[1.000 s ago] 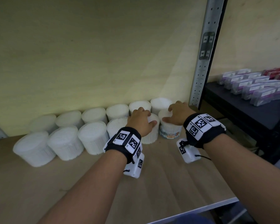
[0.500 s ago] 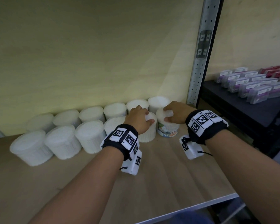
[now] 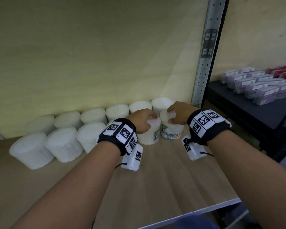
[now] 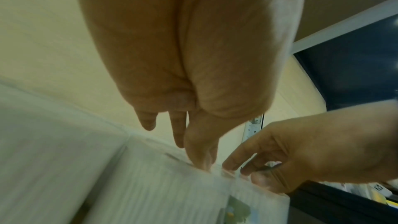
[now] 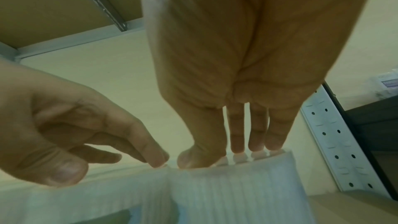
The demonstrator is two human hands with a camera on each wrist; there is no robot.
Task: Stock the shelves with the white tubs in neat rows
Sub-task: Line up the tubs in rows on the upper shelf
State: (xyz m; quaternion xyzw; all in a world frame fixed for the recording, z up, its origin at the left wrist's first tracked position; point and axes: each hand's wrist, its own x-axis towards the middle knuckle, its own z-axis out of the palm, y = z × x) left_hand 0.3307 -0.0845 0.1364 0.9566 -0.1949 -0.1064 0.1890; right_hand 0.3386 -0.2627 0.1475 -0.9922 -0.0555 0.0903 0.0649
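Observation:
Two rows of white tubs stand along the back of the wooden shelf (image 3: 155, 182). My left hand (image 3: 149, 120) curls over the lid of a front-row tub (image 3: 147, 138), whose label faces right. In the left wrist view my left hand (image 4: 193, 142) reaches down onto that tub's (image 4: 161, 185) lid. My right hand (image 3: 170, 116) grips the lid of the neighbouring tub (image 3: 171, 131), the last on the right, with a colourful label. The right wrist view shows my right hand (image 5: 232, 152) with thumb and fingertips set on this tub's (image 5: 237, 185) top.
A perforated metal upright (image 3: 205, 63) bounds the shelf just right of the tubs. Beyond it a black shelf (image 3: 229, 103) carries rows of purple and red boxes (image 3: 257, 86). The shelf's front edge (image 3: 188, 212) runs below my forearms. The yellow back panel (image 3: 89, 55) stands behind the tubs.
The tub under my left hand has turned, so its label now shows on its right side. Both hands stay on the same two lids.

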